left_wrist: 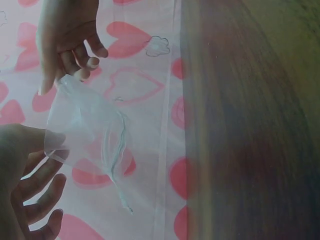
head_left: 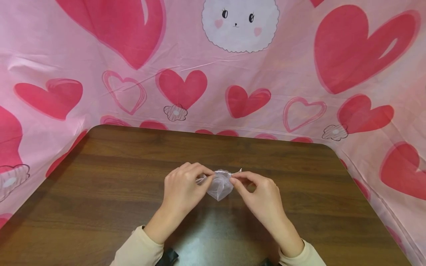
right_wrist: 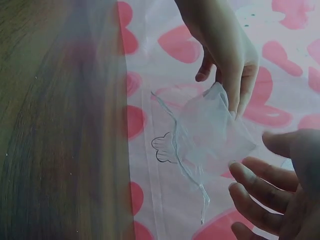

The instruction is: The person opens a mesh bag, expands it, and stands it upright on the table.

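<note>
From the far left of the head view I see a pink cloth printed with red hearts (head_left: 40, 62), which spans the background behind a dark brown wood-grain table (head_left: 100, 207). A beige fabric sleeve (head_left: 139, 247) at lower left leads up to the left hand (head_left: 184, 184), whose thumb and forefinger pinch the near side of a small, sheer white fabric pouch (head_left: 220, 188). That pouch sits just right of the frame's centre, low, between both hands and in front of the table.

I judge the handling here wants light fingertips: such thin mesh should snag or crumple easily, so I would take only its edges, with even tension from both sides. I would also leave the thin white cord (left_wrist: 119, 192) free of the pinch; its loose end pokes out at the pouch's upper right in the head view.

Further right, the right hand (head_left: 263, 194) also pinches the pouch, thumb and forefinger at its right edge; how firmly, I cannot tell from the right wrist view.

I find no brand, label or legible writing anywhere; the cloth shows only drawings, among them a white scalloped cartoon figure (head_left: 239, 40) at top centre.
</note>
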The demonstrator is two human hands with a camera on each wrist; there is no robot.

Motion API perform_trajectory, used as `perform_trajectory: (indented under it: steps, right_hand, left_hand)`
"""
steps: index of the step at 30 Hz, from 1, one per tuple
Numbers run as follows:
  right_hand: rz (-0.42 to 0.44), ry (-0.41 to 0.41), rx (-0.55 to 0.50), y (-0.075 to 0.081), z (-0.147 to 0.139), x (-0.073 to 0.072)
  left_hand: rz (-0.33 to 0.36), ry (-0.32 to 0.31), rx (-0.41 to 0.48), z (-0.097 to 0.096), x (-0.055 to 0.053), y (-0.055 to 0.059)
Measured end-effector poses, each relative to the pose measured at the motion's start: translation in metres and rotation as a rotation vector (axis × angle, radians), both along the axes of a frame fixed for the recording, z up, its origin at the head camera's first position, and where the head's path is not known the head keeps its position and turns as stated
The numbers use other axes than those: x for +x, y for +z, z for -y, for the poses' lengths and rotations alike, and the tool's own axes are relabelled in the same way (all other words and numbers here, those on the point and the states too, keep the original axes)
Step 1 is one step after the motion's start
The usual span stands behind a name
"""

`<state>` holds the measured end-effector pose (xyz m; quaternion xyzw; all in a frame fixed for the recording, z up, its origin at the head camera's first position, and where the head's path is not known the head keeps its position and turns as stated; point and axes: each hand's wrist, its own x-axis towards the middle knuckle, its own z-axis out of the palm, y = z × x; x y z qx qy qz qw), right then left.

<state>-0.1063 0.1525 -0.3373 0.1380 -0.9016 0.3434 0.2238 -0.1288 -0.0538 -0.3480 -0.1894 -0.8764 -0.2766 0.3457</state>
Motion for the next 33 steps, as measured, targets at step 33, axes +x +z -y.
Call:
perform_trajectory:
  steps: [33]
  right_hand:
    - [0.118, 0.001, 0.118, -0.0033, 0.0053, 0.0031]
  left_hand:
    - [0.062, 0.025, 0.004, -0.0033, 0.0043, 0.0008]
